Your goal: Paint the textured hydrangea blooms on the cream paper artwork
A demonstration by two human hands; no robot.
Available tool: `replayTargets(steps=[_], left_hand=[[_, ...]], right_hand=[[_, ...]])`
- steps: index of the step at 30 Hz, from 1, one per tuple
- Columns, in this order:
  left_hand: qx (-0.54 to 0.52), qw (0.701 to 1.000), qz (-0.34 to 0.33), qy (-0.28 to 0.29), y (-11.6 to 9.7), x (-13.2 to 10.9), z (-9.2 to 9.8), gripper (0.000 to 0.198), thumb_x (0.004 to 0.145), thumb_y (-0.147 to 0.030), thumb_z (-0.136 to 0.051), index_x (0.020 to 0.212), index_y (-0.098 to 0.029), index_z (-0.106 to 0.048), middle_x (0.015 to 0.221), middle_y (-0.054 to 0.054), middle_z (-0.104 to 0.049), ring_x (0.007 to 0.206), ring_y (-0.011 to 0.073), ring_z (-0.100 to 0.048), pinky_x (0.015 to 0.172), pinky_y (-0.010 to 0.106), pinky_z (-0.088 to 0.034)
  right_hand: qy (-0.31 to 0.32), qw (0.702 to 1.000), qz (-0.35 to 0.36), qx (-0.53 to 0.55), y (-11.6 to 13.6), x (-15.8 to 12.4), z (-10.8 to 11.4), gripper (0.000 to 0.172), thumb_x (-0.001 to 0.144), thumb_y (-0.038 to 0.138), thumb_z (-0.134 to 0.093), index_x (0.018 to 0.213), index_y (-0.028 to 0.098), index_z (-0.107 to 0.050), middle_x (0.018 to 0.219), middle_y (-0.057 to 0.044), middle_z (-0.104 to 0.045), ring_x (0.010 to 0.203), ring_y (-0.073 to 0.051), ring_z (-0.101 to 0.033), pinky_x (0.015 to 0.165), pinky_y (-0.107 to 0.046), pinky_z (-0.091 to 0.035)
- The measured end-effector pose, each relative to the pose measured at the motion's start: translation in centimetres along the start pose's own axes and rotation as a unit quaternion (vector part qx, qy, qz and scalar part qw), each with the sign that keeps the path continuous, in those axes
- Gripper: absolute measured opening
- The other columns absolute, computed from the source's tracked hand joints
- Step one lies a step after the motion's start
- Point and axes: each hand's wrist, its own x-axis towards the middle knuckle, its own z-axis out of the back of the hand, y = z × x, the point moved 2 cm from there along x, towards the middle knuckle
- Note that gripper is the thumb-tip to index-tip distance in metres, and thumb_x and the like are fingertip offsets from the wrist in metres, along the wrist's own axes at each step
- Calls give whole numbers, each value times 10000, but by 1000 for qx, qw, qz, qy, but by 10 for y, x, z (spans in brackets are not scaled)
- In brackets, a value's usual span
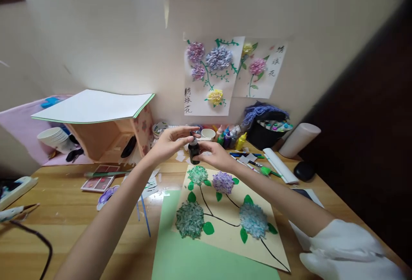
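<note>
My right hand grips a small dark bottle and holds it upright above the far edge of the table. My left hand has its fingertips pinched on the bottle's cap at the top. Below the hands lies a cream sheet with paper hydrangea flowers in green, purple and blue, with green leaves and black stems. The cream sheet rests on a green sheet.
Paint bottles, a white cup and a black pen holder stand by the wall. Markers, a white roll and a black mouse lie right. A paint palette and wooden box sit left.
</note>
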Motion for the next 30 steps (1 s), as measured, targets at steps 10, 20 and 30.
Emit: replayTargets(steps=[10,20,30], left_hand=[[162,982,-92,-14,-46,38,-80,330,648,-362,-769,921,-189,-706,905,53,-712,826,178,-637,769,300,-508],[34,987,-93,125,-53,71,-122,388,710,-323,-722,1080,-221,-666,1065,74,-679,969,204,-632,827,313,-516],[149,982,-110,25,-63,72,-151,213,751,-389,-660,853,-211,-714,824,52,-671,836,210,-618,789,350,-484]], right_hand=[[-95,987,12,-131,25,-74,75,216,731,195,-686,947,190,-686,935,-20,-719,884,-184,-638,805,-312,-469],[-59,998,-13,-10,13,-108,120,313,678,278,-745,955,151,-673,917,-53,-705,853,-186,-645,808,-339,-511],[-208,975,-9,-74,11,-120,126,271,689,318,-741,893,171,-640,849,-29,-701,804,-174,-645,766,-308,-502]])
